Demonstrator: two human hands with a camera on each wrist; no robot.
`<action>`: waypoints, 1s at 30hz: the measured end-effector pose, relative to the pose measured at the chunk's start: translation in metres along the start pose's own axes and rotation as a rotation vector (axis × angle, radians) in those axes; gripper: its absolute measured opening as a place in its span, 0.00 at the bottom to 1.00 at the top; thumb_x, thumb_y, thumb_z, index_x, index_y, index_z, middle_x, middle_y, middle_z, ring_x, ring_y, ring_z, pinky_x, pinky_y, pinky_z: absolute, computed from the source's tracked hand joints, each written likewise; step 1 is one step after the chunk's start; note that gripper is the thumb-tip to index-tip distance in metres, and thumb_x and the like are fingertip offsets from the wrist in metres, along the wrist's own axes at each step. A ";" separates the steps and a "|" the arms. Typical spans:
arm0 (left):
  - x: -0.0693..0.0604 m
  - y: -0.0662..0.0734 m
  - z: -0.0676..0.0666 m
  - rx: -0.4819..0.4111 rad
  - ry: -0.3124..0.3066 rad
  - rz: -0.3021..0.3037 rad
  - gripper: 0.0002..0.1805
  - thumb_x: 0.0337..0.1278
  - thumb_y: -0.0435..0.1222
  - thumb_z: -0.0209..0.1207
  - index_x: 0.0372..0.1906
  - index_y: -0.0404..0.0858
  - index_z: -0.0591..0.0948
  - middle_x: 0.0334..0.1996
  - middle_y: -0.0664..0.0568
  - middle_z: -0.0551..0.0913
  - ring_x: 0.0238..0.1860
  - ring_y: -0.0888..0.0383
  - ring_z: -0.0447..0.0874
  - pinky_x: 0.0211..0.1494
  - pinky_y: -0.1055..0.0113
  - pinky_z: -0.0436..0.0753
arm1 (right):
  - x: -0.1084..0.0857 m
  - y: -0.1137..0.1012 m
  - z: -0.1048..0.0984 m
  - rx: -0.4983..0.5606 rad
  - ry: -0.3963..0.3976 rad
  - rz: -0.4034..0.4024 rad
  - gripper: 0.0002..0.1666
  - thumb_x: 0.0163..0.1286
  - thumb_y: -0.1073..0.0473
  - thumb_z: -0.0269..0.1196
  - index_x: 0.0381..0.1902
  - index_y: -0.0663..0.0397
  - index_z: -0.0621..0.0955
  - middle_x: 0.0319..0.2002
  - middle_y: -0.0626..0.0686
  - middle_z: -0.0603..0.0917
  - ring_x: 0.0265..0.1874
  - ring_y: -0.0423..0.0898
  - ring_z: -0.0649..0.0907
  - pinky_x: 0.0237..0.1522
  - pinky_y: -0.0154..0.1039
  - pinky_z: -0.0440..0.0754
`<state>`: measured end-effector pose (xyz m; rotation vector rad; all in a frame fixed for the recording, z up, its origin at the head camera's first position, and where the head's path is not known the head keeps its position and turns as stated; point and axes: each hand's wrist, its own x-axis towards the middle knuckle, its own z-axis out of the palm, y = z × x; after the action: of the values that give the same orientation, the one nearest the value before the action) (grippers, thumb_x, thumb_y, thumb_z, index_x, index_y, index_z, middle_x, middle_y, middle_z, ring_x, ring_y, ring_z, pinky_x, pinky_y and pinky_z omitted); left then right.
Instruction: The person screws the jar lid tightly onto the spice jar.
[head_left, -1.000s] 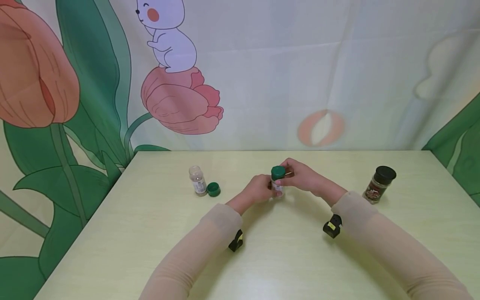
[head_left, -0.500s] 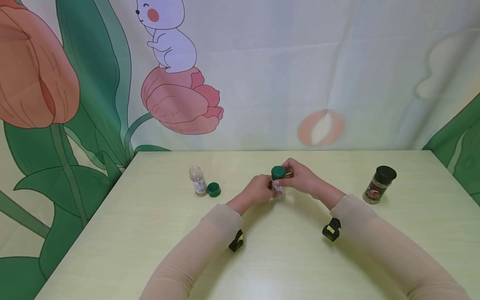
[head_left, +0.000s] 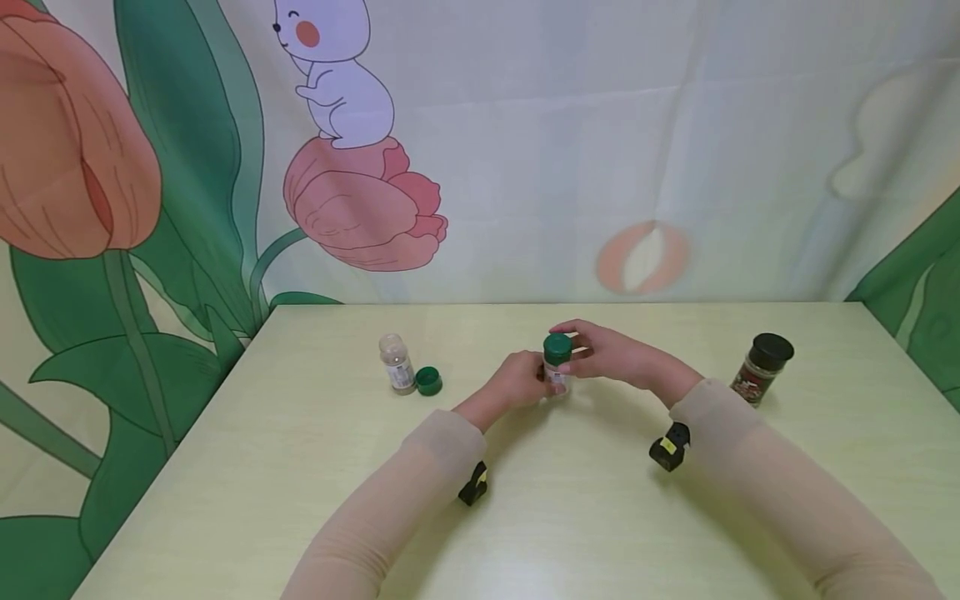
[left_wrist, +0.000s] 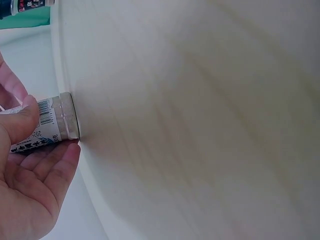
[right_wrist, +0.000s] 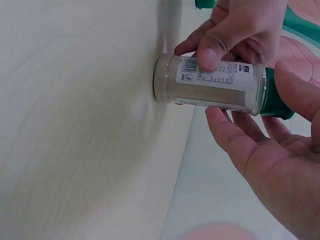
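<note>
A small clear spice jar (right_wrist: 212, 95) with a green cap (head_left: 557, 348) stands upright on the table, its white label and barcode showing in both wrist views. My left hand (head_left: 517, 379) grips the jar's lower body, thumb (right_wrist: 209, 57) across the label. From the right, my right hand (head_left: 611, 358) reaches round the top, thumb against the cap and the other fingers curved along the far side. How firmly those fingers press is hard to see. At left, an uncapped spice jar (head_left: 397, 367) stands beside its loose green cap (head_left: 428, 381).
A bigger seasoning jar (head_left: 763, 368) with a black lid stands at the right, partly behind my right sleeve. The pale table (head_left: 300, 467) ends at a printed backdrop curtain (head_left: 525, 183) with flowers and a cartoon animal.
My right hand shifts slightly round the cap, its index finger extending farther behind and the thumb moving to the right. The left hand and the jar stay in place.
</note>
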<state>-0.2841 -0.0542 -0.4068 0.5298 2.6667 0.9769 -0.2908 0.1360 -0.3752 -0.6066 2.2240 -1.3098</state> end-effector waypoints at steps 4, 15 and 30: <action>-0.001 0.001 0.001 0.000 -0.002 -0.001 0.16 0.64 0.36 0.68 0.50 0.29 0.84 0.47 0.39 0.90 0.36 0.58 0.78 0.44 0.70 0.78 | 0.000 0.002 -0.002 0.004 -0.024 -0.016 0.32 0.78 0.64 0.56 0.75 0.64 0.61 0.72 0.72 0.67 0.72 0.69 0.70 0.67 0.54 0.77; 0.000 -0.001 0.001 -0.003 0.000 0.000 0.14 0.65 0.36 0.67 0.48 0.30 0.84 0.45 0.40 0.90 0.34 0.59 0.75 0.41 0.72 0.74 | 0.004 0.006 0.002 0.012 0.037 -0.021 0.25 0.78 0.64 0.57 0.68 0.66 0.67 0.68 0.71 0.71 0.69 0.65 0.73 0.65 0.52 0.78; 0.001 -0.001 0.001 0.009 -0.002 0.005 0.12 0.65 0.35 0.66 0.46 0.30 0.84 0.39 0.40 0.89 0.28 0.60 0.71 0.33 0.74 0.68 | 0.006 0.005 0.006 -0.014 0.091 -0.009 0.25 0.76 0.64 0.60 0.65 0.68 0.68 0.66 0.70 0.74 0.68 0.69 0.75 0.67 0.56 0.77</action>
<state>-0.2847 -0.0543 -0.4080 0.5388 2.6703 0.9655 -0.2920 0.1307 -0.3834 -0.5734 2.3074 -1.3530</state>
